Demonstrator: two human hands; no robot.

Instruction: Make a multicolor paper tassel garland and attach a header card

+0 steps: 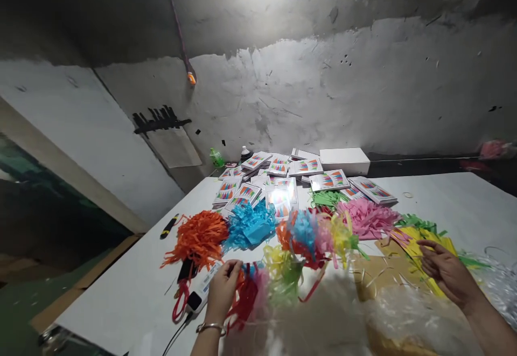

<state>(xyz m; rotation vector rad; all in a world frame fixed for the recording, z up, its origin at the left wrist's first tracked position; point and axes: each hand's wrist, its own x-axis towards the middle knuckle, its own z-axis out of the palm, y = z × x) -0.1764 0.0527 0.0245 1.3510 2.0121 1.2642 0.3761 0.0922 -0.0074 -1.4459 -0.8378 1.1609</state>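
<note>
Head view: left hand (222,288) pinches a red paper tassel (244,299) at the near table edge, strands trailing nearward; right hand (446,270) rests flat, fingers spread, on yellow paper strips (416,248) running near-far

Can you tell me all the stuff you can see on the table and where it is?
orange tassel bunch: one, orange, left on the table
blue tassel bunch: one, blue, right of the orange one
pink tassel bunch: one, pink, right of middle
mixed tassel garland: one string, many colours, front middle
yellow paper strips: a pile, yellow, under the right hand
printed packs: many, white with coloured stripes, at the back
white box: one, white, back by the wall
red scissors: one pair, red handles, front left
table: one, white
left hand: pinching red strips
right hand: flat on the yellow strips
</note>
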